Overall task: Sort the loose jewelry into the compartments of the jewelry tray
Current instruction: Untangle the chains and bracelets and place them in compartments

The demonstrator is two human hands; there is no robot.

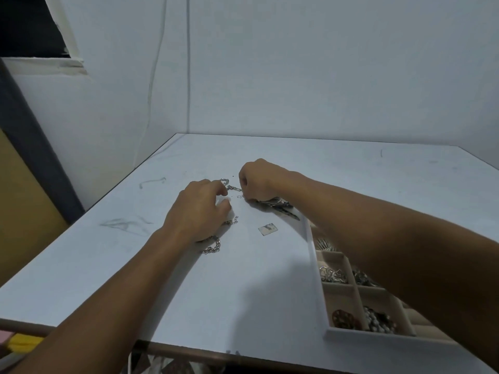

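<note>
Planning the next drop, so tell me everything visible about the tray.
The tray is a pale beige, felt-looking box lying flat on the table, at its right front. Dividers split it into square compartments; visible ones hold silvery pieces, a brown disc and beads. The right forearm crosses over it, hiding much of its right side.

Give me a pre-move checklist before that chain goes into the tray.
1. Grip: left hand and right hand both pinch the silver chain between them. Ok.
2. Chain untangled and clasp closed: too small to see. Cannot tell.
3. Jewelry tray close by, beside the right forearm. Ok.
4. Free compartment: the visible ones hold pieces and the forearm hides the rest. Cannot tell.
5. Table cleared of loose pieces: a second chain lies by the left wrist and a small rectangular piece lies nearby. Not ok.
</note>
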